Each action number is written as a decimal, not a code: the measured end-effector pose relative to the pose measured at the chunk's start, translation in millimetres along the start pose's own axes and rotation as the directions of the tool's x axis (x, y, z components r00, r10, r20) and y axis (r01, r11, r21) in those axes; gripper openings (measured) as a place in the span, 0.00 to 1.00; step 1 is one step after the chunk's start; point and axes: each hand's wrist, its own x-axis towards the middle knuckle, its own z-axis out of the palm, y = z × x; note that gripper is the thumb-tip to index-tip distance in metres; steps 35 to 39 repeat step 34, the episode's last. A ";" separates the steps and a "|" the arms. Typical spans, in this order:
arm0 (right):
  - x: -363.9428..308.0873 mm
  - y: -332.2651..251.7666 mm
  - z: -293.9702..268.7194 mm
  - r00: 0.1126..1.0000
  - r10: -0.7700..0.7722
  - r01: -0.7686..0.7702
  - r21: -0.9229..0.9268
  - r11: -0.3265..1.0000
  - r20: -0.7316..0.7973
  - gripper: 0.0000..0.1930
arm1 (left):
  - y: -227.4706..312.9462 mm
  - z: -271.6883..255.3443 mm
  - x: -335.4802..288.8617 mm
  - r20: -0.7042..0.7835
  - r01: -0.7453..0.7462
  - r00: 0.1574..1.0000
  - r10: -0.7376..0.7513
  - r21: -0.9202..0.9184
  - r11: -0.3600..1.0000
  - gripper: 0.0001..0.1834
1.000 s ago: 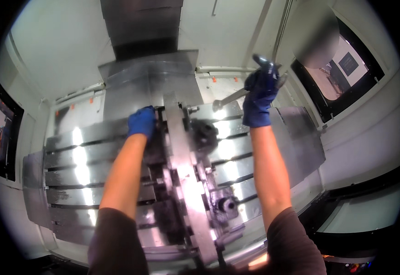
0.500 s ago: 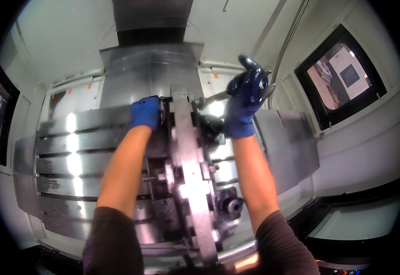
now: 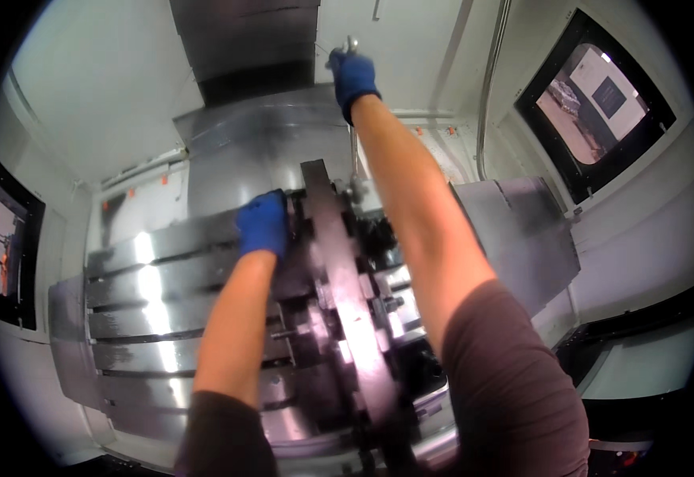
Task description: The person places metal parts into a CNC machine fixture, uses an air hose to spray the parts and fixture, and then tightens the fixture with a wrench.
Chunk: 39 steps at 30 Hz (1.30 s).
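A long flat metal bar (image 3: 335, 246) runs from front to back across a dark clamping fixture (image 3: 303, 306) with several bolts and blocks. My left hand (image 3: 261, 222), in a blue glove, is closed at the fixture's far left side, beside the bar; its fingertips are hidden. Up at the far end, my gloved right hand (image 3: 353, 75) is closed round the handle of a wrench (image 3: 354, 155). The wrench's bright free end sticks out above the fist. Its other end reaches down to a bolt (image 3: 355, 191) right of the bar.
Beneath the fixture lies a slotted metal machine table (image 3: 132, 306). Grey sloped covers (image 3: 259, 131) rise behind it, and pale enclosure walls stand around. Windows are on the left (image 3: 5, 238) and right (image 3: 597, 103). A thin pipe (image 3: 490, 95) runs down the back right.
My right hand has swung the wrench's free end away from me and leftward, and its spread fingers have closed. My left hand stays at the fixture. The whole view has shifted slightly.
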 end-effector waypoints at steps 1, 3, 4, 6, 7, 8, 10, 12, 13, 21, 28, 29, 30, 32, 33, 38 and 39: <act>3.6 5.8 19.1 0.994 0.111 -0.113 0.151 0.982 0.023 0.12 | -4.1 5.0 2.8 0.012 0.020 1.000 -0.020 0.011 1.000 0.07; -42.9 -70.8 13.2 0.988 0.138 -0.152 0.673 0.724 0.074 0.13 | -42.6 7.8 -7.3 -0.049 0.067 0.997 -0.064 0.076 0.995 0.07; -70.6 -102.5 -18.2 0.986 0.124 -0.161 0.780 0.604 0.108 0.13 | -51.4 6.1 -11.3 -0.071 0.054 0.996 -0.048 0.084 0.995 0.08; -153.3 -139.1 -107.3 0.982 0.097 -0.190 0.891 0.413 0.164 0.14 | -46.4 -4.7 -15.9 -0.053 0.063 0.996 -0.066 -0.052 0.997 0.07; -177.6 -147.5 -131.2 0.979 0.121 -0.177 0.976 0.127 0.161 0.15 | -40.4 -2.5 -15.5 -0.061 0.053 0.997 -0.057 -0.065 0.996 0.07; -184.2 -125.8 -142.1 0.989 0.074 -0.146 0.942 0.301 0.130 0.16 | -33.3 -0.7 -12.1 -0.074 0.040 0.996 -0.045 -0.075 0.996 0.07; -172.3 -99.0 -130.5 0.993 0.053 -0.115 0.835 0.537 0.103 0.16 | -40.5 9.9 -8.0 -0.057 0.156 0.983 -0.172 -0.216 0.964 0.07; -102.4 -92.8 -88.7 0.986 0.137 -0.168 0.698 0.696 0.100 0.13 | -38.2 10.0 -8.4 -0.055 0.149 0.986 -0.160 -0.168 0.975 0.07; -66.7 -82.6 -62.0 0.989 0.127 -0.146 0.565 0.812 0.074 0.12 | -29.7 0.5 -7.6 -0.067 0.007 0.998 -0.005 0.027 1.000 0.07; -104.6 -136.4 -72.7 0.954 0.184 -0.298 0.771 0.563 0.235 0.13 | -37.8 -10.2 -8.9 0.055 0.057 0.997 -0.058 0.020 0.998 0.08; -89.2 -140.1 -84.5 0.957 0.229 -0.287 0.668 0.686 0.177 0.11 | -40.6 3.1 -14.0 -0.092 -0.012 0.996 0.010 -0.023 1.000 0.07; -61.9 -114.4 -63.1 0.953 0.249 -0.302 0.568 0.765 0.171 0.12 | -29.5 0.8 -11.2 -0.110 -0.047 0.993 0.044 -0.022 0.999 0.08; -40.9 -82.7 -41.5 0.965 0.227 -0.262 0.452 0.853 0.131 0.11 | -22.2 -0.8 -7.0 -0.034 -0.039 0.999 0.038 -0.027 0.999 0.08; -15.6 -54.9 -14.4 0.960 0.244 -0.274 0.292 0.916 0.137 0.11 | -20.3 0.7 -2.1 -0.068 -0.046 0.997 0.043 -0.033 0.998 0.06; -16.1 -58.1 -11.2 0.942 0.285 -0.323 0.253 0.912 0.175 0.11 | -22.2 1.2 -4.5 -0.087 -0.035 0.996 0.031 -0.039 0.999 0.07; -15.2 -60.7 -9.9 0.943 0.277 -0.318 0.253 0.914 0.184 0.11 | -23.9 1.4 -9.3 -0.014 0.027 1.000 -0.028 -0.026 0.999 0.08; -15.2 -60.7 -9.9 0.943 0.277 -0.318 0.253 0.914 0.184 0.11 | -23.9 1.4 -9.3 -0.014 0.027 1.000 -0.028 -0.026 0.999 0.08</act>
